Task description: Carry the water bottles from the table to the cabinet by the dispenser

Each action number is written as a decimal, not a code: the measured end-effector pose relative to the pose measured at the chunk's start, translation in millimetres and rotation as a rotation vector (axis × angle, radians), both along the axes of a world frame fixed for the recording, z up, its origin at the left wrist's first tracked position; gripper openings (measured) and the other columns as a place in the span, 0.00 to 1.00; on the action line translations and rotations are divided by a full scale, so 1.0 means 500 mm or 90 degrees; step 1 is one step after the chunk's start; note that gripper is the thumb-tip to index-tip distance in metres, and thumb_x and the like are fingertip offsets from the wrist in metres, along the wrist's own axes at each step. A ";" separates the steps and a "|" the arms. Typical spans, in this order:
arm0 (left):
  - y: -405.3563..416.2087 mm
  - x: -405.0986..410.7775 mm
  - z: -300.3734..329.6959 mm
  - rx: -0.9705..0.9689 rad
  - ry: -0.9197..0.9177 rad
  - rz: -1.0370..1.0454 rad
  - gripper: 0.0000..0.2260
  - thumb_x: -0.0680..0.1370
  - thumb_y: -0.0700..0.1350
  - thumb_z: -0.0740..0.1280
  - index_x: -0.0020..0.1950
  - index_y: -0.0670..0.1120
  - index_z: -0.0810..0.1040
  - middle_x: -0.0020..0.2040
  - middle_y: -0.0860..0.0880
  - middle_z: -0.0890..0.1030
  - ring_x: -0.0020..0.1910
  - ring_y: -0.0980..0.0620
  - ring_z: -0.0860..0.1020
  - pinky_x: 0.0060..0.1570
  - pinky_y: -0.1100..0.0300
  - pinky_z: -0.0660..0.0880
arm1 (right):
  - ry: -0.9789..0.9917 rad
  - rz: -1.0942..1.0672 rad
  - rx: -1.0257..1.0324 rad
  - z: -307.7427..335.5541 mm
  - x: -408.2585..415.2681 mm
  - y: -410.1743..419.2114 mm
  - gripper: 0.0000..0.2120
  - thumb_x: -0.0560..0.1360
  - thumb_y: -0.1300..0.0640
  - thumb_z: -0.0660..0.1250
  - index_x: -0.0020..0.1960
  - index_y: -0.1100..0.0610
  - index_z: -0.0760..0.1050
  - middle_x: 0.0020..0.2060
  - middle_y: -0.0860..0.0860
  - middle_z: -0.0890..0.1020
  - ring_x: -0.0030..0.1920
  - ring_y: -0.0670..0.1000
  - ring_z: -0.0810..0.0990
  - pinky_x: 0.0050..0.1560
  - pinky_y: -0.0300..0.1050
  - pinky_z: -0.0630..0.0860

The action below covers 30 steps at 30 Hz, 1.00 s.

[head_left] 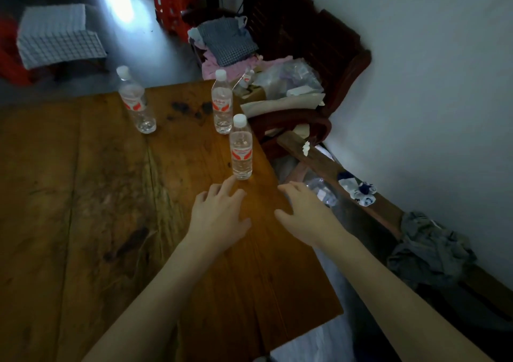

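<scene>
On the wooden table (111, 195) in front of me stand three clear plastic water bottles, each upright with a white cap and a red-and-white label. The nearest bottle (241, 151) sits close to the table's right edge, just beyond my fingertips; the middle bottle (222, 106) stands a little farther back, and the far bottle (136, 103) is off to the left, well apart from the other two. All three look mostly full of water. My left hand (219, 214) hovers over the tabletop with its fingers spread and relaxed, gripping nothing, its index finger reaching close to the nearest bottle's base. My right hand (302, 209) is likewise loose and empty, over the table's right edge. The tabletop is worn brown planks with dark stains. Beyond the corner, a dark wooden chair (333, 56) holds a heap of clothes and plastic bags (288, 81). Red plastic stools (172, 3) stand on the grey floor, and a white wall (430, 84) runs along the right.
</scene>
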<state>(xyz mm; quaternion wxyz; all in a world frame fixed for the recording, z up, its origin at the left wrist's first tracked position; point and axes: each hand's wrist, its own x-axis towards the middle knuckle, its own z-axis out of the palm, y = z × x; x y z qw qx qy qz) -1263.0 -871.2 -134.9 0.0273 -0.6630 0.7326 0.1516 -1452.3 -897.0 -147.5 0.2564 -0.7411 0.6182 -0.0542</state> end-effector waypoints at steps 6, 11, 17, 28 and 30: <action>-0.062 0.014 -0.062 0.042 -0.016 0.065 0.27 0.79 0.59 0.66 0.76 0.53 0.67 0.83 0.48 0.55 0.80 0.42 0.60 0.74 0.41 0.63 | -0.016 0.044 0.058 -0.065 0.020 -0.068 0.29 0.78 0.48 0.64 0.77 0.50 0.61 0.76 0.51 0.62 0.75 0.53 0.63 0.72 0.59 0.67; -0.126 0.025 -0.100 0.076 -0.017 0.109 0.27 0.79 0.60 0.67 0.75 0.54 0.68 0.83 0.48 0.56 0.80 0.43 0.61 0.74 0.41 0.64 | -0.026 0.074 0.085 -0.106 0.027 -0.127 0.29 0.78 0.48 0.64 0.77 0.50 0.61 0.76 0.50 0.63 0.74 0.52 0.65 0.71 0.56 0.69; -0.200 0.038 -0.138 0.076 0.045 0.183 0.33 0.77 0.59 0.70 0.79 0.52 0.64 0.82 0.49 0.60 0.78 0.45 0.64 0.71 0.42 0.68 | -0.041 0.092 0.117 -0.142 0.042 -0.187 0.29 0.78 0.49 0.65 0.77 0.51 0.61 0.75 0.50 0.64 0.72 0.52 0.67 0.69 0.57 0.71; -0.356 0.058 -0.181 0.136 0.662 0.263 0.55 0.70 0.43 0.81 0.82 0.56 0.43 0.78 0.50 0.62 0.75 0.52 0.69 0.72 0.53 0.70 | -0.043 0.115 0.159 -0.171 0.054 -0.263 0.28 0.77 0.49 0.64 0.75 0.52 0.64 0.73 0.52 0.67 0.70 0.54 0.69 0.68 0.55 0.71; -0.373 0.058 -0.186 0.133 0.680 0.231 0.48 0.71 0.39 0.80 0.80 0.54 0.51 0.73 0.51 0.69 0.69 0.54 0.73 0.68 0.59 0.74 | -0.043 0.113 0.166 -0.174 0.056 -0.275 0.28 0.77 0.49 0.64 0.75 0.52 0.64 0.73 0.52 0.68 0.70 0.54 0.70 0.67 0.56 0.72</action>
